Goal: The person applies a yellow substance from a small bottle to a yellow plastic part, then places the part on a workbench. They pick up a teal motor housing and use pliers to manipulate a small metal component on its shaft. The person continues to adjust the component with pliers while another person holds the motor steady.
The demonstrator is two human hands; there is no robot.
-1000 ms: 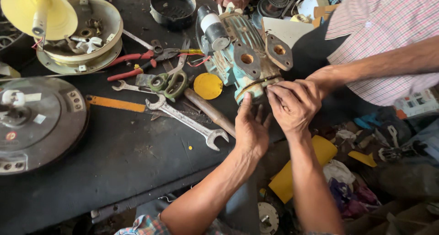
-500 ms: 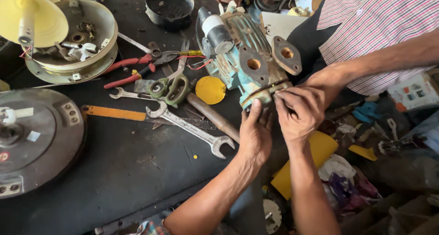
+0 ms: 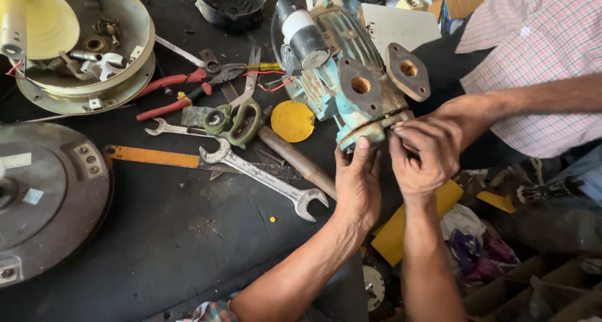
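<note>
Pump is overhanging the table edge; left hand is propping it open-palmed, right hand is pinching its lower rim—slipping could drop it.

On the dark surface lies a large open-ended spanner, with a smaller spanner just above it and an orange-handled flat tool between them. Red-handled pliers rest near green-handled scissors. A yellow round cap sits beside a wooden handle. At the upper left a round metal housing holds small loose parts, partly covered by a yellow cone. A grey metal disc lies at the left edge. A black bowl-shaped part stands at the top. Another person in a checked shirt is at the right
</note>
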